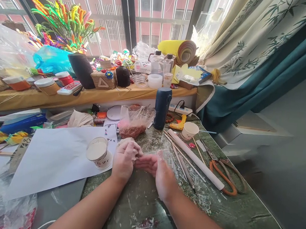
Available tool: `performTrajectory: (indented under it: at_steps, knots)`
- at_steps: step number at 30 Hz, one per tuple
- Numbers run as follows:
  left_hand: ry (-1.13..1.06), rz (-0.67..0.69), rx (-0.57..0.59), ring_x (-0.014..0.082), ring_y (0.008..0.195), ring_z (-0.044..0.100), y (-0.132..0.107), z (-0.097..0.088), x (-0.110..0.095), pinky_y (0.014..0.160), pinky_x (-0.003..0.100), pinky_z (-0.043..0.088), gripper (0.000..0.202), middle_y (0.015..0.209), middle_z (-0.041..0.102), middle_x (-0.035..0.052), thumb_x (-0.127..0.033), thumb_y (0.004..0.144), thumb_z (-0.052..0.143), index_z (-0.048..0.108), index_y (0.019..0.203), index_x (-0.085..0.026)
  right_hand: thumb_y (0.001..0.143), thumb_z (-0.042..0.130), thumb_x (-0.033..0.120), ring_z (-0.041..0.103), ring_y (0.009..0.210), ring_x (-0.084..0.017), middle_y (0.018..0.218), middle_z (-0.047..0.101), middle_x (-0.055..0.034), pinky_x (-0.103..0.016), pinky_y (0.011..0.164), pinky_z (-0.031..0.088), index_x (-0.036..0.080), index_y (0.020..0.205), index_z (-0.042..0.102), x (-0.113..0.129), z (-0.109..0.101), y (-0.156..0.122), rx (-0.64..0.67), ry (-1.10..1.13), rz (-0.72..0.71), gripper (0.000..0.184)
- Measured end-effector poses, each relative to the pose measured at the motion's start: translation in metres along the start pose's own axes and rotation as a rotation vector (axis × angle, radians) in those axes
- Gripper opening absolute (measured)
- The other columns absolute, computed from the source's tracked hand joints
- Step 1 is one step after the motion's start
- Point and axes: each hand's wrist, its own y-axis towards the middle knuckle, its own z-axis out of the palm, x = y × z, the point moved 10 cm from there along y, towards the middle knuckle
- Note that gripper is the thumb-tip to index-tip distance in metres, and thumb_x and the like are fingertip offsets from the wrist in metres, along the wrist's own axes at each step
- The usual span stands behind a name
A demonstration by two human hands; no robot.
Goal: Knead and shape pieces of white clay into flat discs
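My left hand (124,160) is closed, fingers curled round a lump of pale clay-like material (138,153) that shows only in part. Facing it, my right hand (164,172) is open, its fingers stretched out flat and their tips at the left hand's fingers. Whitish residue coats both hands. Close by on the left, a clear cup of white material (97,148) appears perched on a white paper cup (104,161). Just beyond the hands sits a clear plastic bag (135,122) with reddish-brown contents.
White paper (57,153) covers the left side. Rightward lie a pale rolling pin (195,158), thin sticks (187,154), orange-handled scissors (226,176), a paper cup (190,131) and a yellow glue gun (179,123). A dark blue flask (162,108) stands behind, below a crowded windowsill (133,93).
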Motion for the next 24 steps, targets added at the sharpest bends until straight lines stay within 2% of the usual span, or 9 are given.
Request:
performTrajectory:
  at_steps: [4, 9, 11, 13, 14, 16, 19, 22, 24]
  knots:
    - [-0.34, -0.208, -0.071, 0.0074, 0.032, 0.036, 0.001, 0.006, 0.013, 0.034, 0.02, 0.031, 0.057, 0.044, 0.042, -0.0067, -0.068, 0.088, 0.059, 0.05, 0.061, -0.019, 0.091, 0.062, 0.063, 0.062, 0.086, -0.019, 0.091, 0.07, -0.0032, -0.035, 0.085, 0.052, 0.026, 0.09, 0.074, 0.029, -0.042, -0.005, -0.326, -0.138, -0.32, 0.04]
    - [-0.413, -0.276, -0.055, 0.0087, 0.031, 0.025, -0.001, 0.013, 0.014, 0.033, 0.02, 0.027, 0.056, 0.037, 0.03, -0.0081, -0.058, 0.094, 0.056, 0.038, 0.055, -0.022, 0.089, 0.07, 0.053, 0.064, 0.082, -0.02, 0.091, 0.07, -0.0048, -0.035, 0.075, 0.056, 0.022, 0.087, 0.072, 0.003, -0.04, 0.009, -0.285, 0.118, -0.163, 0.031]
    - [-0.245, -0.122, -0.086, 0.0118, 0.04, 0.043, 0.0, 0.003, 0.004, 0.044, 0.024, 0.042, 0.054, 0.043, 0.045, -0.0037, -0.057, 0.096, 0.052, 0.046, 0.056, -0.022, 0.085, 0.075, 0.045, 0.068, 0.089, -0.021, 0.098, 0.072, -0.0059, -0.037, 0.082, 0.058, 0.02, 0.089, 0.072, -0.015, -0.03, 0.015, -0.234, 0.288, -0.027, 0.026]
    - [0.01, 0.057, 0.016, 0.0193, 0.068, 0.066, -0.002, 0.008, -0.01, 0.073, 0.034, 0.056, 0.053, 0.065, 0.067, 0.0038, -0.061, 0.097, 0.048, 0.062, 0.065, -0.021, 0.083, 0.076, 0.039, 0.07, 0.096, -0.022, 0.103, 0.074, -0.0067, -0.038, 0.091, 0.056, 0.019, 0.093, 0.072, -0.021, -0.017, 0.017, -0.152, 0.425, 0.058, 0.022]
    - [0.139, 0.134, 0.121, 0.0242, 0.089, 0.07, -0.006, 0.019, -0.015, 0.094, 0.042, 0.053, 0.052, 0.081, 0.074, 0.0067, -0.062, 0.097, 0.046, 0.069, 0.075, -0.022, 0.084, 0.075, 0.037, 0.07, 0.097, -0.021, 0.103, 0.075, -0.0066, -0.036, 0.093, 0.055, 0.019, 0.095, 0.072, -0.019, -0.011, 0.018, -0.107, 0.474, 0.072, 0.021]
    - [0.343, 0.235, 0.351, 0.0314, 0.124, 0.062, -0.017, 0.042, -0.017, 0.121, 0.055, 0.026, 0.047, 0.109, 0.077, 0.0081, -0.062, 0.098, 0.045, 0.074, 0.101, -0.025, 0.088, 0.07, 0.037, 0.07, 0.095, -0.019, 0.099, 0.076, -0.0057, -0.034, 0.091, 0.056, 0.018, 0.099, 0.073, -0.009, -0.006, 0.018, -0.047, 0.539, 0.077, 0.022]
    - [0.426, 0.298, 0.485, 0.0324, 0.144, 0.046, -0.029, 0.056, -0.017, 0.127, 0.058, 0.006, 0.042, 0.136, 0.068, 0.0087, -0.054, 0.1, 0.047, 0.066, 0.127, -0.027, 0.09, 0.067, 0.043, 0.07, 0.08, -0.018, 0.084, 0.075, -0.0041, -0.031, 0.075, 0.058, 0.018, 0.09, 0.072, -0.004, -0.018, 0.017, -0.13, 0.547, 0.135, 0.025]
    - [0.319, 0.327, 0.401, 0.0309, 0.143, 0.046, -0.026, 0.046, -0.019, 0.123, 0.053, 0.025, 0.037, 0.141, 0.063, 0.0116, -0.048, 0.102, 0.047, 0.064, 0.126, -0.025, 0.087, 0.067, 0.053, 0.065, 0.06, -0.015, 0.066, 0.069, -0.0012, -0.023, 0.049, 0.047, 0.019, 0.066, 0.064, -0.002, -0.038, 0.013, -0.312, 0.52, 0.156, 0.039]
    - [0.256, 0.309, 0.329, 0.0296, 0.135, 0.053, -0.02, 0.037, -0.015, 0.117, 0.049, 0.034, 0.032, 0.132, 0.066, 0.0118, -0.045, 0.103, 0.047, 0.065, 0.118, -0.023, 0.086, 0.065, 0.061, 0.056, 0.046, -0.013, 0.053, 0.059, 0.0012, -0.021, 0.038, 0.033, 0.02, 0.053, 0.051, 0.006, -0.038, 0.012, -0.31, 0.506, 0.106, 0.054]
